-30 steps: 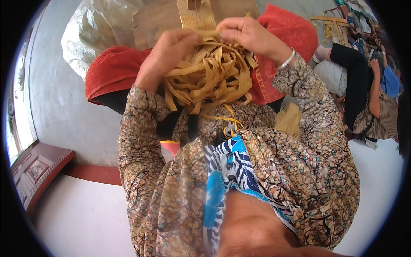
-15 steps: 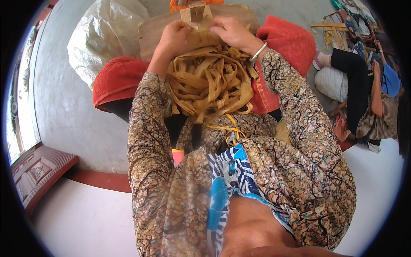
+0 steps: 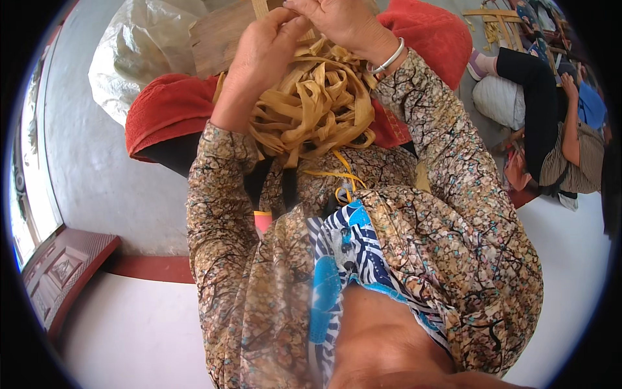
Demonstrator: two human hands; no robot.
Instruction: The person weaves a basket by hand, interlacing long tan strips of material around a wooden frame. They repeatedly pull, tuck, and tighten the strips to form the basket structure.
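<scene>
My left hand (image 3: 269,48) is closed at the top of the view, its thumb pressed to its fingers. A flat tan plant-fibre strip (image 3: 260,8) stands up from those fingers. Close beside it, my right hand (image 3: 343,23) is closed in a pinch, its fingertips almost meeting the left hand's. What sits in the right pinch is hidden. Below both hands, a loose tangled heap of tan strips (image 3: 311,110) lies on my lap. Behind the left hand shows a brown wooden board (image 3: 220,39), partly covered by my hands.
Red cloths (image 3: 168,110) cover my knees on both sides. A large whitish plastic sack (image 3: 142,58) stands at the far left. On the right a seated person (image 3: 534,110) works beside a white sack (image 3: 499,100) and a wooden frame (image 3: 508,29). A carved wooden panel (image 3: 65,272) is at left.
Both hands have risen toward the top edge and drawn closer together. The right hand now nearly meets the left. My view has tilted, so the heap and board sit higher.
</scene>
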